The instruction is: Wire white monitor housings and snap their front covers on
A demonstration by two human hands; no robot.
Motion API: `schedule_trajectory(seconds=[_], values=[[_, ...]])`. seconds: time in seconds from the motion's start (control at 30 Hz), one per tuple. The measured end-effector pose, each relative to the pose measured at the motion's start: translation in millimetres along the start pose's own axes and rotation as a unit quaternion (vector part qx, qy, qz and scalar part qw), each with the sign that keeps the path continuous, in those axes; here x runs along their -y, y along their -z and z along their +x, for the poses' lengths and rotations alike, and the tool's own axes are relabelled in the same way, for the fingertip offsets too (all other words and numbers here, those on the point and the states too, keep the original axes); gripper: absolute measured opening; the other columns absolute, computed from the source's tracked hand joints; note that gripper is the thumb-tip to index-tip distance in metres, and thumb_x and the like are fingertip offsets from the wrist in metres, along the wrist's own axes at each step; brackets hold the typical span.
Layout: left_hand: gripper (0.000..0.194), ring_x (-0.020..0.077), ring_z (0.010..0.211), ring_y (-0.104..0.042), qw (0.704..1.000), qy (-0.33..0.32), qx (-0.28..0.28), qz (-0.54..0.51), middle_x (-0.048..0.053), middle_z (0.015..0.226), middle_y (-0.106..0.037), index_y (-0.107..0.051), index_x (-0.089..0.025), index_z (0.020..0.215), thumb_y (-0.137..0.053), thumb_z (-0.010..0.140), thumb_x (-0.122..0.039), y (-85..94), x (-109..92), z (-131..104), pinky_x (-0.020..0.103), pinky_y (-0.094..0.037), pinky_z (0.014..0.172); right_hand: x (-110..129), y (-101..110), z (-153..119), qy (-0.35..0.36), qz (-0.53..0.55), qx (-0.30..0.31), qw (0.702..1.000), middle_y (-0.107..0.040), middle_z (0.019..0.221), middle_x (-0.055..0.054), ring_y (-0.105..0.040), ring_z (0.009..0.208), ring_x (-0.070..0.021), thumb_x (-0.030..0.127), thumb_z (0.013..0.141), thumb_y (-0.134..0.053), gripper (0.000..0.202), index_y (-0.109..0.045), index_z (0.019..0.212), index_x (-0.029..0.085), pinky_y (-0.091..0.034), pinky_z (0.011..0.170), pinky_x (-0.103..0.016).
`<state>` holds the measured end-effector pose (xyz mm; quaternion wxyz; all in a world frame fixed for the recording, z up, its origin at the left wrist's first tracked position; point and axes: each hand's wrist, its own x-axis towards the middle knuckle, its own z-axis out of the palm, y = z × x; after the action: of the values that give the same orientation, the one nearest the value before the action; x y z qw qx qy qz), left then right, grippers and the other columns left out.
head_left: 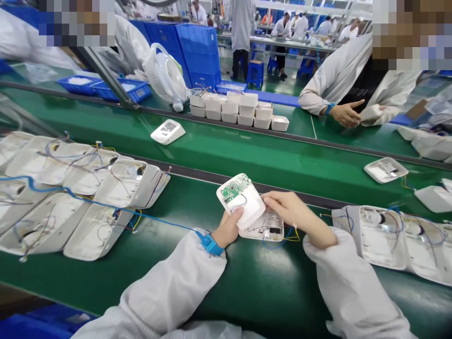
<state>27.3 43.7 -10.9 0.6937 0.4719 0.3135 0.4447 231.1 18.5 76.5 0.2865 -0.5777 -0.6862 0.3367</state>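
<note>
My left hand [229, 230], with a blue wrist strap [211, 244], grips a white plastic cover [251, 207] that is tilted up, thumb on its face. A green circuit board [236, 188] and a thin dark wire show on the cover's upper part. Just beyond the cover's right edge, my right hand [286, 207] has its fingers pinched together; what they hold, if anything, is hidden. Below and partly behind the cover, a white housing [264, 231] lies on the green bench, its inside showing. Blue and yellow wires [291, 235] come out at its right side.
Open white housings with loose wires [113, 183] crowd the left; more housings [384, 240] line the right. A blue cord [155, 219] runs to my wrist strap. White units [168, 132] lie on the green conveyor [226, 150]. A co-worker's hands [348, 113] are across it.
</note>
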Motion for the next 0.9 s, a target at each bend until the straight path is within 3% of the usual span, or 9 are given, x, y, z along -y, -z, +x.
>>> schedule_trajectory(seconds=[0.1,0.2,0.27,0.33,0.43,0.57,0.67,0.77,0.9], values=[[0.064,0.038,0.129,-0.053,0.986,0.06,0.073,-0.139,0.013,0.144,-0.053,-0.054,-0.017,0.133,-0.06,0.08,-0.052,-4.9,-14,-2,0.055,-0.042,0.109,3,37,-16,-0.04,-0.025,0.015,0.999,-0.075,0.077,-0.005,-0.068,0.07,-0.0196,0.05,0.094,-0.049,0.041,-0.078,0.08,0.024,-0.051,0.069,-0.032],[0.066,0.0387,0.121,-0.06,0.973,0.09,0.074,-0.2,0.015,0.14,-0.057,-0.057,-0.014,0.129,-0.047,0.084,-0.061,-3.9,-24,4,0.057,-0.048,0.102,10,66,-30,-0.011,0.01,0.158,0.987,-0.077,0.092,-0.005,-0.072,0.084,-0.0199,0.053,0.085,-0.063,0.03,-0.079,0.09,0.028,-0.054,0.075,-0.031],[0.07,0.0379,0.116,-0.063,0.97,0.096,0.065,-0.214,0.016,0.135,-0.062,-0.059,-0.012,0.127,-0.041,0.085,-0.064,-1.5,-25,8,0.055,-0.049,0.1,17,71,-34,0.01,0.025,0.248,0.969,-0.076,0.107,-0.005,-0.072,0.095,-0.0194,0.05,0.081,-0.07,0.029,-0.077,0.102,0.031,-0.055,0.081,-0.032],[0.07,0.0376,0.113,-0.065,0.968,0.103,0.073,-0.216,0.017,0.124,-0.068,-0.06,-0.009,0.126,-0.043,0.083,-0.062,0.7,-23,9,0.054,-0.049,0.099,21,68,-33,0.021,0.02,0.284,0.958,-0.074,0.114,-0.004,-0.071,0.1,-0.0177,0.047,0.083,-0.068,0.028,-0.075,0.107,0.034,-0.054,0.086,-0.032],[0.068,0.0377,0.11,-0.066,0.966,0.115,0.094,-0.212,0.017,0.112,-0.073,-0.059,-0.007,0.126,-0.055,0.077,-0.052,1.8,-22,7,0.051,-0.052,0.095,16,60,-28,0.021,0.002,0.261,0.965,-0.073,0.115,-0.004,-0.07,0.104,-0.0169,0.046,0.084,-0.067,0.03,-0.073,0.111,0.035,-0.052,0.091,-0.032],[0.066,0.0345,0.103,-0.069,0.966,0.112,0.085,-0.219,0.016,0.11,-0.074,-0.059,-0.007,0.126,-0.064,0.071,-0.043,0.5,-23,3,0.042,-0.055,0.084,0,67,-23,0.008,-0.008,0.229,0.973,-0.07,0.123,-0.005,-0.065,0.116,-0.0215,0.05,0.073,-0.078,0.047,-0.071,0.117,0.034,-0.048,0.101,-0.038],[0.066,0.033,0.099,-0.07,0.965,0.107,0.086,-0.224,0.017,0.106,-0.074,-0.06,-0.006,0.126,-0.066,0.071,-0.041,-0.5,-23,3,0.039,-0.055,0.082,-3,72,-21,0.032,0.027,0.271,0.962,-0.069,0.124,-0.007,-0.066,0.114,-0.0218,0.045,0.075,-0.078,0.039,-0.075,0.111,0.031,-0.05,0.099,-0.036],[0.064,0.0336,0.099,-0.07,0.967,0.098,0.079,-0.222,0.018,0.105,-0.075,-0.061,-0.006,0.125,-0.069,0.07,-0.04,-0.7,-22,3,0.041,-0.054,0.084,5,61,-18,0.08,0.093,0.28,0.952,-0.073,0.115,-0.007,-0.07,0.102,-0.0189,0.034,0.08,-0.076,0.025,-0.078,0.104,0.026,-0.054,0.089,-0.031],[0.062,0.034,0.101,-0.069,0.966,0.095,0.097,-0.221,0.018,0.108,-0.074,-0.063,-0.008,0.124,-0.072,0.071,-0.039,-0.7,-18,2,0.044,-0.053,0.09,15,23,-10,0.079,0.168,0.151,0.971,-0.077,0.101,-0.004,-0.071,0.096,-0.0191,0.029,0.079,-0.077,0.013,-0.079,0.092,0.026,-0.055,0.089,-0.033]])
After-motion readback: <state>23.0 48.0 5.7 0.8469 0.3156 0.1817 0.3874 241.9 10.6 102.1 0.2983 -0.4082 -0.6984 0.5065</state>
